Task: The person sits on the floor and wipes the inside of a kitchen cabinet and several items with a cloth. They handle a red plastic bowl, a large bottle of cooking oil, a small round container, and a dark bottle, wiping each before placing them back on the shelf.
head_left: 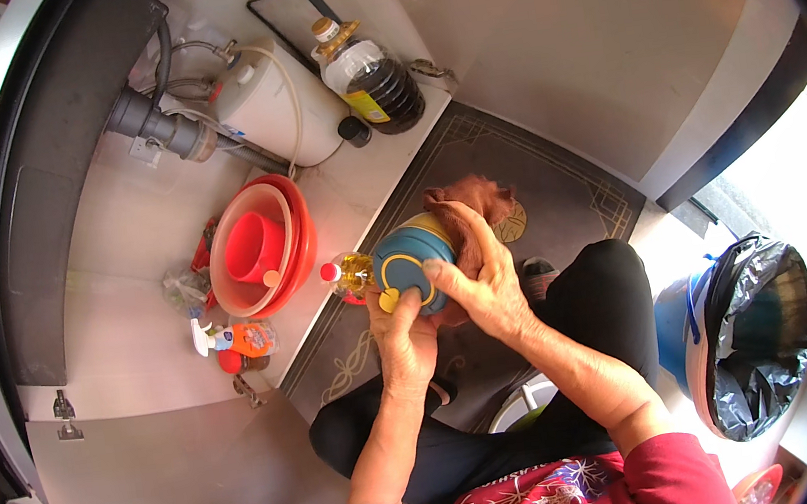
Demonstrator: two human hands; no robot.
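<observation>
In front of my knees I hold a round teal-blue container (405, 248) with a yellow ring and a yellow tab on the side facing me. My left hand (403, 345) grips its near side, the thumb lying close to the yellow tab. A brown cloth (467, 234) is bunched under my right hand (490, 287), which presses it around the container's right side; the right thumb rests on the teal face. Just left of the container is a clear bottle of yellow oil (356, 271) with a red cap. The container's underside is hidden.
An open cabinet holds stacked red and pink basins (298, 250), an orange spray bottle (251, 339), a white water heater (275, 111) and a large dark-filled jug (378, 89). A patterned dark mat (554, 168) lies below. A bin with a black bag (752, 340) stands right.
</observation>
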